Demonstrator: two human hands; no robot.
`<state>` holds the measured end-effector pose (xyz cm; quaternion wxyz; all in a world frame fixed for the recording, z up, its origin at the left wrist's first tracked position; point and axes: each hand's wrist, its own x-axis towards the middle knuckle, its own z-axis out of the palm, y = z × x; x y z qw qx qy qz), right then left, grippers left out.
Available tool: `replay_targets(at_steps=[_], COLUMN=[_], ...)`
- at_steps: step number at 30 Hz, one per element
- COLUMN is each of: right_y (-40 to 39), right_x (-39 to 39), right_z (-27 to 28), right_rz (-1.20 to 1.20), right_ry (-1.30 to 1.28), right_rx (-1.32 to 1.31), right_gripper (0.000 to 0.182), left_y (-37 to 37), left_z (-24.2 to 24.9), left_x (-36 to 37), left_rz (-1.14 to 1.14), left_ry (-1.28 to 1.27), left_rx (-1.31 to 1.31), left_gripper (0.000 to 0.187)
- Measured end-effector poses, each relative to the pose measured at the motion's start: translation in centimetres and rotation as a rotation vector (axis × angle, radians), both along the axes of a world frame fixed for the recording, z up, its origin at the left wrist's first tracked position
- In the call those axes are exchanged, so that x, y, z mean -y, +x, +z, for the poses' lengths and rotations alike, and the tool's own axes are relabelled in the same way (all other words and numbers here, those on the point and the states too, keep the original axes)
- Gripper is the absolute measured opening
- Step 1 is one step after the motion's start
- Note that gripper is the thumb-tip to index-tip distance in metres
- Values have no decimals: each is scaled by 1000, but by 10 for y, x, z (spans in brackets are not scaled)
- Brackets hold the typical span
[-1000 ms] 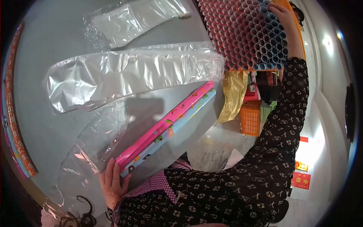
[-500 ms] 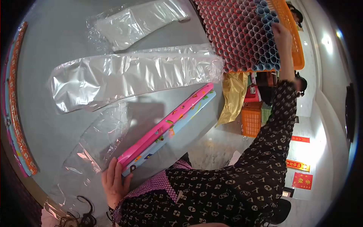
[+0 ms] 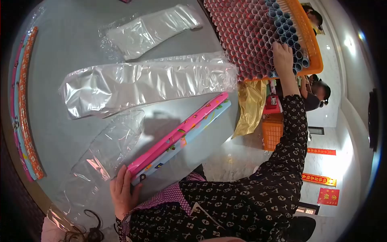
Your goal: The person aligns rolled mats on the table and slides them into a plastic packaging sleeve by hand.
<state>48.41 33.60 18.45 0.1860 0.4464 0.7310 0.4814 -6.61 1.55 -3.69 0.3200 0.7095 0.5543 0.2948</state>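
Resting left fingers (image 3: 119, 179) loosely extended on the pink roll (image 3: 173, 137), at its near end, thumb apart, beside the blue roll (image 3: 189, 135). Curling right fingers (image 3: 284, 47) over upright tubes (image 3: 250, 36) in the orange basket (image 3: 316, 52), far right; cannot tell whether gripping any.

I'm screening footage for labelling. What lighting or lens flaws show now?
Head view: glare streaks the plastic packs; the wall at right is partly blown out; fisheye curves the orange roll and darkens the corners; a shadow lies beside the pink roll.
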Motion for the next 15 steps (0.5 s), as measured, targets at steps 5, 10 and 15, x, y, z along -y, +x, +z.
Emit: replay_targets(at_steps=[5,10,15], right_y=[-1,2,5], right_x=[-2,-8,-14], right_z=[0,-2,-3], right_rz=[-118,-79,-100], right_ry=[42,48,50], right_rx=[78,109,143], right_gripper=[13,14,17], left_y=[0,1,3], left_z=[-4,0,3], left_x=[2,-1,-1], left_rz=[4,3,14], left_ry=[9,31,18], left_rx=[9,17,12], left_gripper=[73,74,75])
